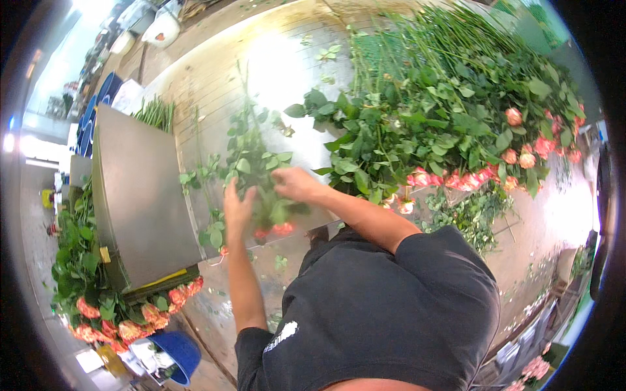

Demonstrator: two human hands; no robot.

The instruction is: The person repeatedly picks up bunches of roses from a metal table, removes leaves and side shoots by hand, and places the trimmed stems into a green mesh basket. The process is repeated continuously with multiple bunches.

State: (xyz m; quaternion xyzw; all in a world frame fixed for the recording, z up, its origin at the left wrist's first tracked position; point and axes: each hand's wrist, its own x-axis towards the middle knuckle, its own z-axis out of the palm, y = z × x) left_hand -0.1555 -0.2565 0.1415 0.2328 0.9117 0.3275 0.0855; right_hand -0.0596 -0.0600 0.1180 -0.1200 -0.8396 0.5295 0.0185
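A small group of leafy rose stems (247, 132) lies on the metal-topped table (313, 73), its coral-pink blooms (281, 228) toward my body and blurred. My left hand (238, 205) is at the left side of these leaves, thumb and fingers spread. On the other side, my right hand (296, 184) reaches in with curled fingers against the foliage; blur hides whether a stem is between them. Left of my left hand is another thin rose stem (198, 171) with leaves. A large heap of roses (406, 117) covers the table's right side, with blooms near the edge closest to me.
A metal panel (142, 195) stands at left, with more roses (129, 327) beyond it. A blue bucket (183, 357) is below left. Cut leaves (469, 210) litter the floor at right. White tubs (161, 30) stand past the far edge.
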